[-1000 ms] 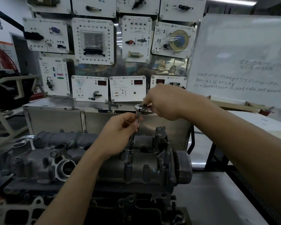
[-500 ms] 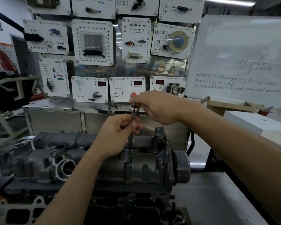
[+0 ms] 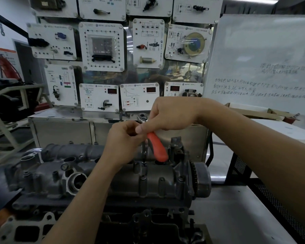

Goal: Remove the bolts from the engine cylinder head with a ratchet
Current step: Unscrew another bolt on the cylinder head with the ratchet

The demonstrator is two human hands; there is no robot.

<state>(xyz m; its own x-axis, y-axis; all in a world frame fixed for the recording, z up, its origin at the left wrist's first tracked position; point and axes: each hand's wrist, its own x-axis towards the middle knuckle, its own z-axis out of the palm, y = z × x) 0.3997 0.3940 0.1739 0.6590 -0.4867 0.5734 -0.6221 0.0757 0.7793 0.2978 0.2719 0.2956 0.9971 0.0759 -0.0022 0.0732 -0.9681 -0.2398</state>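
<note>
A dark grey engine cylinder head fills the lower middle of the head view. A ratchet with a chrome head and a red handle stands over it on a thin extension bar that reaches down to a bolt near the top middle. My left hand pinches the upper part of the extension bar. My right hand grips the ratchet near its chrome head, and the red handle points down and to the right beneath it. The bolt itself is hidden under the socket.
A toothed sprocket sits at the cylinder head's right end. Behind stands a metal cabinet with a wall of white training panels. A whiteboard leans at the right. A grey table lies under my right forearm.
My right hand has swung the ratchet round, so the red handle, hidden before, now points down-right. My left hand stays on the extension bar.
</note>
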